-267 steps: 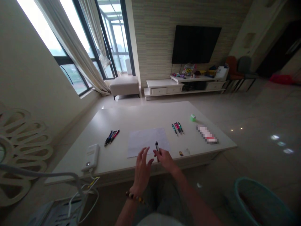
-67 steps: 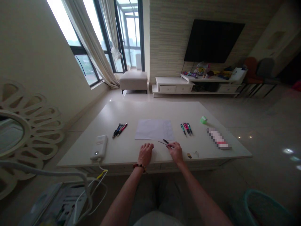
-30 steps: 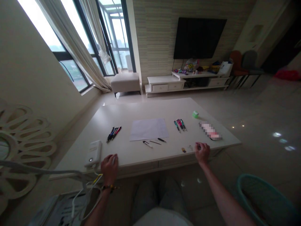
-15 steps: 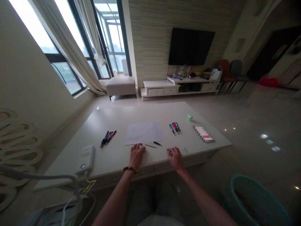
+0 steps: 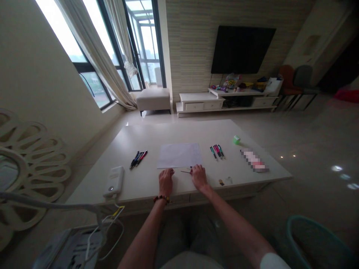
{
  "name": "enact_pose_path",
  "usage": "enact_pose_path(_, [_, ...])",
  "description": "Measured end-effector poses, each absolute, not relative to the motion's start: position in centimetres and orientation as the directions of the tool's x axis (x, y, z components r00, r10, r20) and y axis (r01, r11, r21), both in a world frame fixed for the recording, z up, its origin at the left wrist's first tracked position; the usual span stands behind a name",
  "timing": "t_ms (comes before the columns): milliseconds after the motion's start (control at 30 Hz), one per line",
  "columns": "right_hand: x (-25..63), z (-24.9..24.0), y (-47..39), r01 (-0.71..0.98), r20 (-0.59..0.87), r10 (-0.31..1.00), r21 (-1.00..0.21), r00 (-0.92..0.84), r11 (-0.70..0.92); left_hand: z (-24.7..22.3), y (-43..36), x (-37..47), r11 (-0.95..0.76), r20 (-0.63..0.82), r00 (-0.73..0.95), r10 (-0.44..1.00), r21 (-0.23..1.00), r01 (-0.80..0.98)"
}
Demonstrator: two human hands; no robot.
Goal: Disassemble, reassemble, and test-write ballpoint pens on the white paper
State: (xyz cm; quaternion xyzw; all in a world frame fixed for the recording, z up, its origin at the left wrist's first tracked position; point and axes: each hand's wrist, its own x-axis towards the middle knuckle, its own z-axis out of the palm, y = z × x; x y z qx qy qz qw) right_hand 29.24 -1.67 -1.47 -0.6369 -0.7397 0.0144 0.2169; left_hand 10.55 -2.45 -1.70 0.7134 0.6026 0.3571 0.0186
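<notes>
My right hand [image 5: 199,176] is closed in a pinch on the right end of a thin dark pen refill [image 5: 185,172] just above the white table. A short black pen part lies behind its fingers, mostly hidden. My left hand [image 5: 166,181] rests near the front edge with curled fingers, a small pale bit showing at the fingertips that I cannot make out. Beyond both hands lies a white sheet of paper [image 5: 179,155]. To the right of my right hand are a small brownish piece [image 5: 221,182] and a clear small piece [image 5: 229,179].
Dark and red pens [image 5: 138,160] lie left of the paper, teal and pink pens [image 5: 217,151] right of it. A green sharpener-like cube [image 5: 236,139] and a blurred-out pink item [image 5: 254,160] lie farther right. A white power bank-like box [image 5: 114,182] with cables sits left.
My right hand has moved left and taken hold of the refill; a brownish piece now shows on the table where that hand was. The view has shifted left.
</notes>
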Motion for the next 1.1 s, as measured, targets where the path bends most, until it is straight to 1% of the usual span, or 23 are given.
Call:
enact_pose_path(100, [29.9,-1.3,-2.2,0.927,0.312,0.942,-0.300,-0.126,0.224,-1.6,-2.5,10.6,-0.295,0.482,0.051,0.875,0.446,0.845])
enact_pose_path(267, [29.9,-0.6,-2.4,0.922,0.310,0.927,-0.251,-0.210,0.294,-1.5,-2.4,10.8,-0.322,0.466,0.102,0.879,0.422,0.847])
enact_pose_path(500, [28.6,0.1,-2.4,0.896,0.334,0.897,-0.236,-0.289,0.377,-1.2,-2.7,11.1,-0.403,0.426,0.237,0.873,0.357,0.843])
enact_pose_path(600, [27.9,0.3,-2.5,0.874,0.350,0.888,-0.273,-0.299,0.402,-0.8,-3.1,11.2,-0.457,0.396,0.322,0.860,0.315,0.832])
enact_pose_path(700, [27.9,0.3,-2.2,0.836,0.363,0.888,-0.362,-0.282,0.413,-0.4,-3.3,11.2,-0.469,0.357,0.366,0.860,0.269,0.841])
enact_pose_path(767, [28.6,0.1,-1.7,0.808,0.372,0.895,-0.433,-0.245,0.401,-0.2,-3.3,11.2,-0.452,0.322,0.368,0.872,0.242,0.859])
enact_pose_path(867, [30.0,-0.2,-0.9,0.821,0.374,0.923,-0.496,-0.091,0.282,-0.1,-3.2,11.2,-0.393,0.299,0.321,0.899,0.225,0.892])
enact_pose_path(933, [30.6,-0.6,-0.6,0.852,0.353,0.935,-0.480,-0.034,0.212,-0.1,-3.1,11.2,-0.360,0.302,0.285,0.909,0.230,0.904])
enact_pose_path(1100, [29.6,-1.1,0.0,0.905,0.302,0.948,-0.368,-0.099,0.212,0.2,-3.3,11.4,-0.337,0.308,0.255,0.916,0.251,0.907])
